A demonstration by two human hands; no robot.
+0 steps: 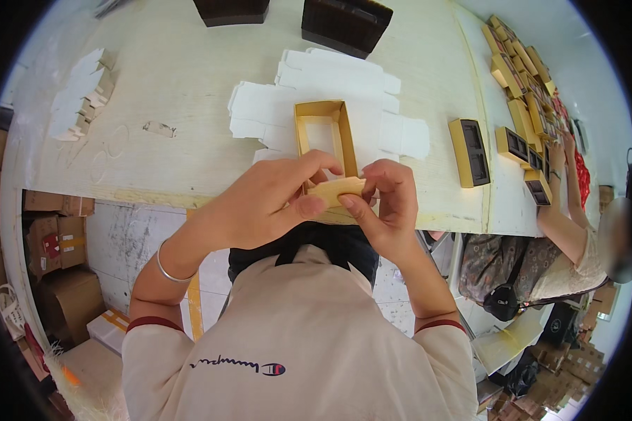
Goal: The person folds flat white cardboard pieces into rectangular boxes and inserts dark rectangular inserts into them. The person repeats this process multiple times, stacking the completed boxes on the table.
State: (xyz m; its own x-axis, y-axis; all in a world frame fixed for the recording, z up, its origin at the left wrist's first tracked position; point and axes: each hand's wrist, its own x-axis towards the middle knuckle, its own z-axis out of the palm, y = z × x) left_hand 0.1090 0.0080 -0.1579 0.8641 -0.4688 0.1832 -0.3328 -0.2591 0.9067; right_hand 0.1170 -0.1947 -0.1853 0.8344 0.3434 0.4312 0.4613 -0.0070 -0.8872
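An open gold cardboard box [349, 140] stands in front of me near the table's front edge, its hollow inside facing up. At its near end, my left hand [270, 196] pinches the left part of the end flap [338, 188] between bent fingers and thumb. My right hand [393, 203] grips the right part of the same flap, the thumb on its near side and the fingers curled behind. The flap stands tilted up toward me. Beneath and beyond the box lie flat white cardboard blanks [256, 112].
Two dark boxes [345, 27] stand at the far side of the table [182, 77]. Folded white card pieces [84, 95] lie at left. A gold box with a black insert [469, 153] sits at right. Beyond it, a co-worker's hands [562, 144] reach among several gold boxes [519, 70].
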